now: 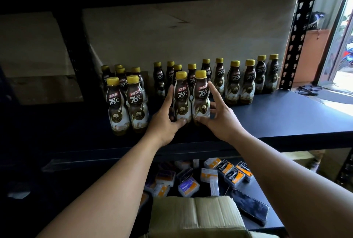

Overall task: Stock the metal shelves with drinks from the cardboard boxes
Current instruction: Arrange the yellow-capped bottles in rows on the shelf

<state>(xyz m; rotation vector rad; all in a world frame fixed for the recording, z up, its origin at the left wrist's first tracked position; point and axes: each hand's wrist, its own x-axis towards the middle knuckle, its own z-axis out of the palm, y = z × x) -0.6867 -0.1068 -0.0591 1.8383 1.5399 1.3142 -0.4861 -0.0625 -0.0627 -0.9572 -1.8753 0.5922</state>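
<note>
Two brown coffee bottles with yellow caps stand side by side at the front of the dark metal shelf [267, 121]. My left hand [168, 117] grips the left bottle [182, 97] round its lower body. My right hand [217, 115] holds the right bottle [201, 96], thumb in front and fingers along its right side. Two more bottles [126, 104] stand just to the left, and several others line the back of the shelf [240, 81]. A cardboard box [196, 216] sits below, its flaps at the bottom of the view.
The perforated shelf upright [298, 41] rises at the right. On the lower shelf lie several small packs [227, 171] and a dark phone-like slab [250, 206]. Large cardboard boxes [38, 56] stand behind at the left. A bright doorway [342, 50] opens at far right.
</note>
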